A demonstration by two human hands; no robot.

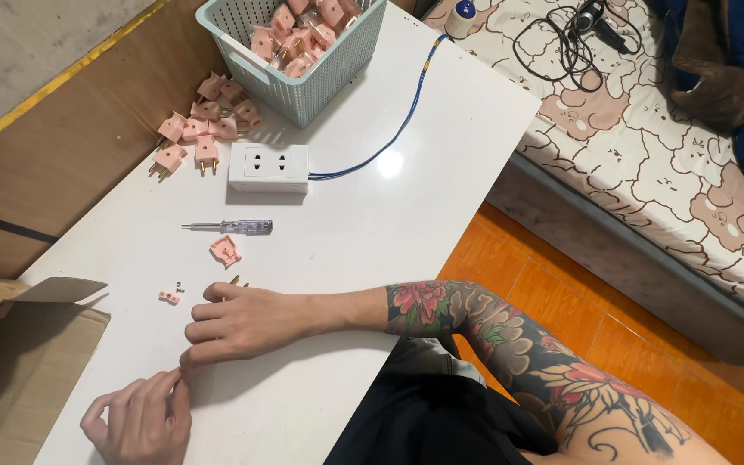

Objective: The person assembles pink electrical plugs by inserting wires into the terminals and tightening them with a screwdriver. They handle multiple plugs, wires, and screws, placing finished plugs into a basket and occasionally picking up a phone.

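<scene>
L hand: (138, 422) nearest cam, low on white counter (441, 172), my fingers curled loosely, grip pinching smth tiny at the tips, can't tell what.
R hand: (247, 323) flat-ish on counter, fingers bent, tips touching L; whether its grip has anything, can't tell.
Plug prongs: (238, 281) just behind R knuckles.
Pink half-shell: (226, 251) near, w/ screwdriver (230, 226) beyond.
Small pink bit: (169, 297) left of R hand.
Basket: (303, 86) far end, pink plugs inside.

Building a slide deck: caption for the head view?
Two bare hands work small pink plug parts on a white table.
</scene>
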